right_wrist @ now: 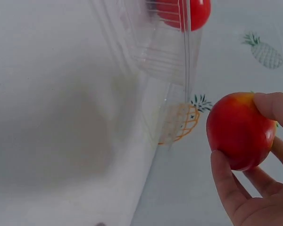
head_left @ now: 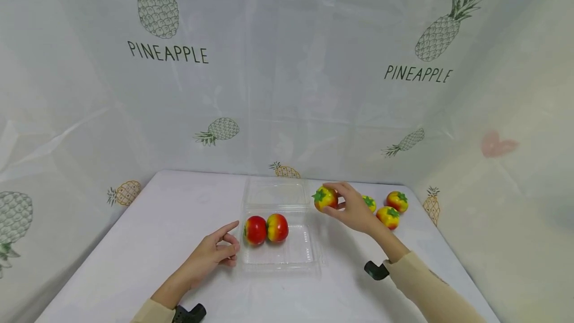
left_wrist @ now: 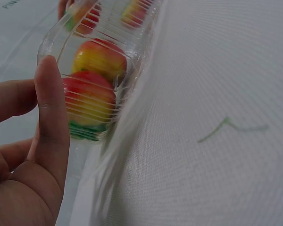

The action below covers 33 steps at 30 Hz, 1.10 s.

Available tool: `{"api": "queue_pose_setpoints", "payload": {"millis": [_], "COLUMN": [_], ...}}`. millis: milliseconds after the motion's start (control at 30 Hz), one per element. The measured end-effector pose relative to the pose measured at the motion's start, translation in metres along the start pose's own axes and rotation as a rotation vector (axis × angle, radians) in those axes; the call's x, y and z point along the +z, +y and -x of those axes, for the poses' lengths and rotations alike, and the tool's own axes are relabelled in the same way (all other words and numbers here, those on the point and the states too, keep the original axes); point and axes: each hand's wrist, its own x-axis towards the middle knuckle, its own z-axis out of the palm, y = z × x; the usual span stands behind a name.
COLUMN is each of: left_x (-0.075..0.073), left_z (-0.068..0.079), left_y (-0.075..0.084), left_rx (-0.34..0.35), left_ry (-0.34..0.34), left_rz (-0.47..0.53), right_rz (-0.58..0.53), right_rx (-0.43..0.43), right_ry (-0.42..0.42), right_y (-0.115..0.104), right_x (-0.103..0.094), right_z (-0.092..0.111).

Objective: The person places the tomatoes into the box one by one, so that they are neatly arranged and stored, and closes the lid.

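My right hand holds a red-and-yellow toy fruit with a green leafy top, raised off the table to the right of a clear plastic clamshell box. In the right wrist view, the thumb and fingers pinch the fruit around its sides. Two similar fruits lie on their sides in the left part of the box, a red one and a red-yellow one. Beside the box's left edge is my left hand, index finger extended, holding nothing. Whether it touches the box I cannot tell.
Behind the tray part, the box's lid lies folded back. More toy fruits sit at the right rear, including one at the back and one nearer; another is partly hidden by the right hand. A pineapple-print sheet hangs behind the white table.
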Motion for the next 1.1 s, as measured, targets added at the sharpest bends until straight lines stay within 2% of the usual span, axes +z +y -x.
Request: {"api": "queue_pose_setpoints", "payload": {"millis": [267,533,1100], "left_x": [0.0,0.0,0.0], "left_z": [0.001,0.001,0.001], "left_y": [0.001,0.001,-0.001], "left_rx": [-0.001,0.001,0.007], "left_ry": [0.003,0.004,0.003], "left_rz": [-0.002,-0.002,0.0], "right_rz": [0.001,0.021,-0.013], "right_rx": [-0.036,-0.065,-0.046], "right_ry": [-0.03,-0.056,-0.153], "right_y": [-0.012,-0.017,-0.03], "right_x": [-0.003,0.003,0.014], "right_z": [0.005,0.006,0.007]}}
